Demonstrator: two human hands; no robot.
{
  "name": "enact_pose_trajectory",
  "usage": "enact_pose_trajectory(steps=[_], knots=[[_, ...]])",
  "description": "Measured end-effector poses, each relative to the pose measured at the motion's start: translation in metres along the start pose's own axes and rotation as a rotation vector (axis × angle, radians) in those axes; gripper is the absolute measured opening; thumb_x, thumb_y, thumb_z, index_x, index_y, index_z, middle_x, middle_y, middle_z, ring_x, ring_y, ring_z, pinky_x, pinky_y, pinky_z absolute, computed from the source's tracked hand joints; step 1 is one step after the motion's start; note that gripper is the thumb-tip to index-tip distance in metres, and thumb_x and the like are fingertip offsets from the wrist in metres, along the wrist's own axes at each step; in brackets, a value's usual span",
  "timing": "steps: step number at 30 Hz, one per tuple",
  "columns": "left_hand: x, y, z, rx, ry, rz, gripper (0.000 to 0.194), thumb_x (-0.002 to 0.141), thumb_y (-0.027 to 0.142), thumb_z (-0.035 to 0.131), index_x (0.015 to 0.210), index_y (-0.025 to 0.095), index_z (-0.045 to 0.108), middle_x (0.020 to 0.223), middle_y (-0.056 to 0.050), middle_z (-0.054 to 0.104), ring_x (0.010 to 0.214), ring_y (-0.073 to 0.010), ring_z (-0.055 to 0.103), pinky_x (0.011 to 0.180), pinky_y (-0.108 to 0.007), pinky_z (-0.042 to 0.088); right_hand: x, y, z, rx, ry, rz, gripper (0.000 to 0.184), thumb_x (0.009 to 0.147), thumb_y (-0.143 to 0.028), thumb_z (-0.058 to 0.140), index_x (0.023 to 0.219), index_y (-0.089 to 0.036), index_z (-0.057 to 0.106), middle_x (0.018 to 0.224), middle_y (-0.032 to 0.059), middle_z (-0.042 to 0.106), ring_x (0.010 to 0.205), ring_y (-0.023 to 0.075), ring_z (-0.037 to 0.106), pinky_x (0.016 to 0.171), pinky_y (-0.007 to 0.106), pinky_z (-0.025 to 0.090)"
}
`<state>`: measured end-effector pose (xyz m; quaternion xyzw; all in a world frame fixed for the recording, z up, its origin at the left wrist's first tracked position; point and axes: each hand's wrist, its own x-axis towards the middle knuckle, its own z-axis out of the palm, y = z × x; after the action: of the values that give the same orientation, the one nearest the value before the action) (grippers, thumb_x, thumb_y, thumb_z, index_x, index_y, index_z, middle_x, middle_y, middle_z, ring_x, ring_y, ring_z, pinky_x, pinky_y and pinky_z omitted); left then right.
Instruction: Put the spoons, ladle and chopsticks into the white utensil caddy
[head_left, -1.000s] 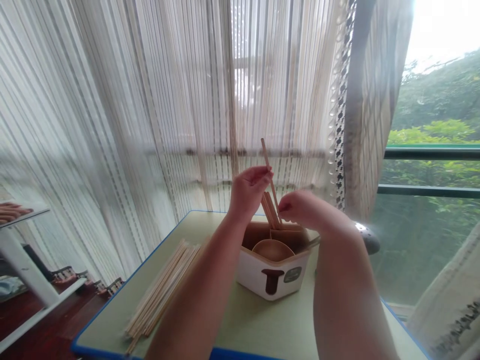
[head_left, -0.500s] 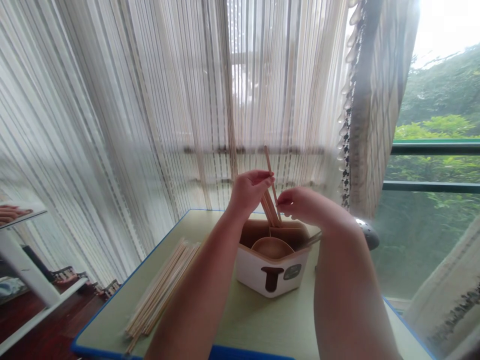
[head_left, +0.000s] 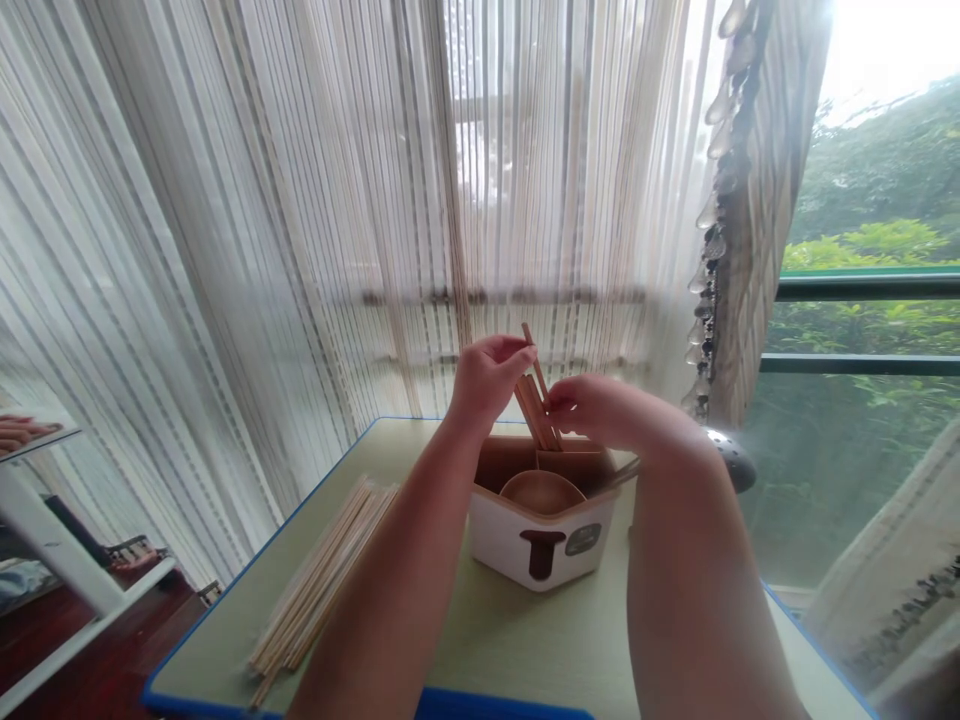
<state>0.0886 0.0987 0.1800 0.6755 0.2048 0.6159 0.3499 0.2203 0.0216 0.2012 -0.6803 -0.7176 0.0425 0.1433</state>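
Observation:
Both my hands hover over a white utensil holder (head_left: 525,545) with a brown rim that stands on the pale green table (head_left: 510,640). My left hand (head_left: 486,375) and my right hand (head_left: 589,408) both pinch a wooden chopstick (head_left: 534,362) that points up and slightly left, its lower end down in the holder's back compartment beside other upright chopsticks (head_left: 534,418). A wooden spoon bowl (head_left: 541,491) lies in the front compartment.
A loose pile of wooden chopsticks (head_left: 322,580) lies on the table's left side near its blue edge. Striped curtains hang behind the table. A dark round object (head_left: 731,462) sits at the right edge. White furniture stands at far left.
Both hands have lowered the chopstick into the holder; less of it sticks up above my left hand than before.

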Motion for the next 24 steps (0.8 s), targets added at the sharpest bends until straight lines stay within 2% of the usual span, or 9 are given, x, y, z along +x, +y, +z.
enact_pose_trajectory(steps=[4, 9, 11, 17, 24], knots=[[-0.0006, -0.0013, 0.0002, 0.009, -0.070, -0.002, 0.020, 0.068, 0.032, 0.067, 0.079, 0.015, 0.070, 0.076, -0.005, 0.071, 0.072, -0.0147, 0.065, 0.067, -0.026, 0.051, 0.0027, -0.0003, 0.0011, -0.032, -0.048, 0.032, 0.016, 0.076, -0.023, 0.055, 0.080, -0.018, 0.069, 0.071, 0.0052, 0.067, 0.059, 0.0123, 0.056, 0.054, 0.022, 0.038], [-0.0006, -0.0011, -0.0001, 0.048, 0.054, 0.025, 0.026, 0.071, 0.037, 0.065, 0.083, 0.015, 0.070, 0.076, -0.006, 0.070, 0.069, -0.0141, 0.065, 0.064, -0.026, 0.052, 0.0035, -0.0009, 0.0021, -0.066, -0.067, 0.038, 0.015, 0.075, -0.024, 0.057, 0.078, -0.017, 0.070, 0.070, 0.0052, 0.066, 0.057, 0.0118, 0.054, 0.052, 0.023, 0.035], [-0.0004, -0.0011, 0.0002, 0.069, 0.063, 0.027, 0.026, 0.070, 0.037, 0.066, 0.082, 0.015, 0.070, 0.074, -0.006, 0.070, 0.068, -0.0139, 0.065, 0.064, -0.026, 0.051, 0.0016, -0.0028, 0.0012, -0.081, -0.057, 0.049, 0.017, 0.075, -0.025, 0.056, 0.078, -0.018, 0.071, 0.070, 0.0052, 0.066, 0.057, 0.0125, 0.054, 0.051, 0.024, 0.035], [-0.0023, -0.0008, 0.0021, 0.126, -0.005, 0.014, 0.020, 0.069, 0.034, 0.066, 0.076, 0.016, 0.070, 0.072, -0.004, 0.070, 0.067, -0.0148, 0.064, 0.062, -0.025, 0.050, -0.0040, -0.0067, -0.0042, -0.080, 0.035, 0.012, 0.020, 0.078, -0.022, 0.051, 0.082, -0.019, 0.070, 0.075, 0.0056, 0.067, 0.061, 0.0132, 0.054, 0.055, 0.024, 0.037], [-0.0044, 0.0019, -0.0007, 0.161, -0.119, -0.036, 0.017, 0.068, 0.033, 0.066, 0.071, 0.017, 0.071, 0.070, -0.004, 0.070, 0.068, -0.0154, 0.064, 0.062, -0.025, 0.049, -0.0052, -0.0080, -0.0040, -0.100, -0.100, 0.098, 0.019, 0.075, -0.020, 0.052, 0.081, -0.018, 0.071, 0.074, 0.0060, 0.067, 0.056, 0.0121, 0.055, 0.051, 0.024, 0.035]])
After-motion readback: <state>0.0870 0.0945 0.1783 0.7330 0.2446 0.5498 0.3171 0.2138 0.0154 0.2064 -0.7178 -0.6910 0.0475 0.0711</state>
